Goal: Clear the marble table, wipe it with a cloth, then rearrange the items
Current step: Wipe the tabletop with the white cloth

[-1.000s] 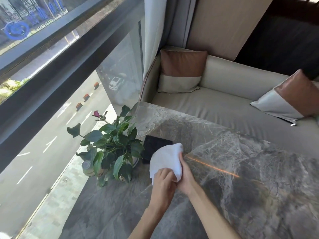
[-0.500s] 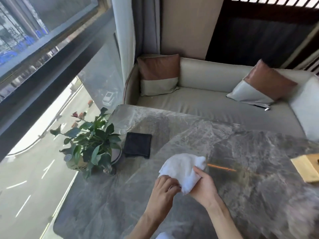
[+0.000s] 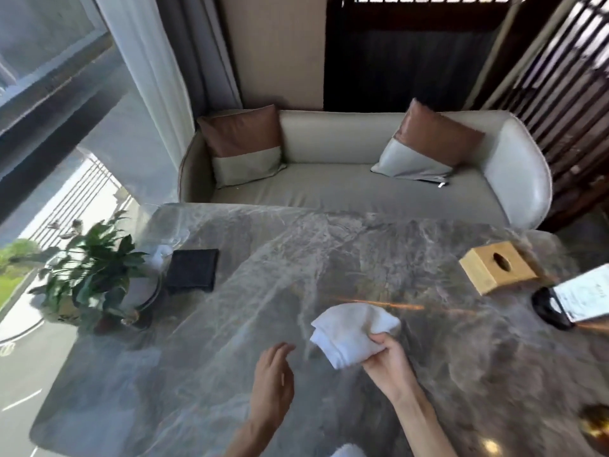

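Observation:
A grey marble table [image 3: 329, 258] fills the lower part of the head view. My right hand [image 3: 390, 361] grips a crumpled white cloth [image 3: 352, 331] just above the table's middle. My left hand [image 3: 273, 380] hovers to the left of the cloth, fingers apart, holding nothing. A potted green plant [image 3: 89, 272] stands at the table's left edge. A folded black cloth [image 3: 192, 269] lies beside it. A wooden tissue box [image 3: 497, 267] sits at the right.
A card stand with a white sheet [image 3: 583, 295] on a black base is at the right edge. A beige sofa [image 3: 346, 189] with two brown and grey cushions lies beyond the table. A large window [image 3: 49, 94] and curtain run along the left.
My left hand has let go of the white cloth and drawn back; the right hand alone holds it. My view has swung right, bringing the tissue box and card stand into sight.

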`<state>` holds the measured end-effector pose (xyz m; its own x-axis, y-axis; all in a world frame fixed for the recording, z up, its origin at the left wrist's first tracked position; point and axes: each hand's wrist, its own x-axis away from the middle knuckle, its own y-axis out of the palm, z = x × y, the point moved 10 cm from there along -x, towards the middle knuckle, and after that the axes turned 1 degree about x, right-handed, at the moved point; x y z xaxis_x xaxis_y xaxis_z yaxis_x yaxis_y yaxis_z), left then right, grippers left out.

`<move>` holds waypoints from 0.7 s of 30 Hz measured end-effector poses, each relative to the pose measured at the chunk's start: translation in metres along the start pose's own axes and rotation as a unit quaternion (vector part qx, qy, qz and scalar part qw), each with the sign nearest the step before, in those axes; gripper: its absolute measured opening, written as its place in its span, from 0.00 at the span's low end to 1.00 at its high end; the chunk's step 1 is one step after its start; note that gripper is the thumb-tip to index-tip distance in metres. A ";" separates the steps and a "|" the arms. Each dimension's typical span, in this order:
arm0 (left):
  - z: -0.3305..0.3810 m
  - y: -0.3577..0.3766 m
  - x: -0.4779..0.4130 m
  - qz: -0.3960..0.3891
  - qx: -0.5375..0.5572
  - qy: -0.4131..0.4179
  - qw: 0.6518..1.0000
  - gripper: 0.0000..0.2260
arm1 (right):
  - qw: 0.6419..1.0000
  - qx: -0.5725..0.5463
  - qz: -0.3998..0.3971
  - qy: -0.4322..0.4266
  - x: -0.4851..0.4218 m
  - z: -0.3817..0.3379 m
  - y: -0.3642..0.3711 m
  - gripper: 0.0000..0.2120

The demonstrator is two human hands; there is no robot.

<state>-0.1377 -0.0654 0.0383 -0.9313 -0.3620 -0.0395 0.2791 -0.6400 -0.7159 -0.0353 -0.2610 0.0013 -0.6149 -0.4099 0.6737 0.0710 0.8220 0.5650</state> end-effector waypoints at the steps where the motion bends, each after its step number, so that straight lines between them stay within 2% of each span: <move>1: -0.017 0.012 -0.002 -0.016 -0.010 -0.038 0.999 0.17 | 1.000 0.018 0.014 -0.007 -0.001 -0.013 -0.012 0.19; 4: -0.073 0.047 -0.023 -0.086 -0.080 -0.136 0.984 0.18 | 0.997 0.068 0.033 -0.023 -0.022 -0.059 -0.041 0.17; 6: -0.106 0.062 -0.048 -0.105 -0.124 -0.173 0.971 0.23 | 0.985 0.113 0.117 -0.048 -0.049 -0.098 -0.071 0.12; 8: -0.128 0.073 -0.078 -0.104 -0.158 -0.183 0.965 0.25 | 0.955 0.173 0.218 -0.098 -0.080 -0.146 -0.100 0.09; 10: -0.144 0.081 -0.103 -0.081 -0.168 -0.204 0.961 0.25 | 0.920 0.243 0.278 -0.133 -0.112 -0.183 -0.110 0.05; 12: -0.162 0.085 -0.110 -0.044 -0.141 -0.251 0.957 0.26 | 0.882 0.331 0.310 -0.129 -0.144 -0.208 -0.103 0.09; 15: -0.177 0.098 -0.105 -0.022 -0.168 -0.239 0.956 0.29 | 0.848 0.425 0.296 -0.114 -0.192 -0.218 -0.073 0.17; 18: -0.188 0.108 -0.102 -0.024 -0.200 -0.219 0.955 0.33 | 0.816 0.518 0.236 -0.102 -0.230 -0.184 -0.044 0.17; 19: -0.191 0.110 -0.102 -0.018 -0.203 -0.217 0.955 0.33 | 0.798 0.563 0.200 -0.082 -0.243 -0.163 -0.037 0.17; 21: -0.192 0.111 -0.102 -0.012 -0.209 -0.208 0.956 0.34 | 0.727 0.666 0.157 -0.061 -0.260 -0.132 -0.027 0.23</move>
<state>-0.0562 0.0307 -0.1705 -0.7387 -0.6442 0.1985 0.0603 -0.3565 -0.9324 0.2261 -0.2289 -0.1264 -0.8038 -0.1476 0.5763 -0.5499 0.5541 -0.6250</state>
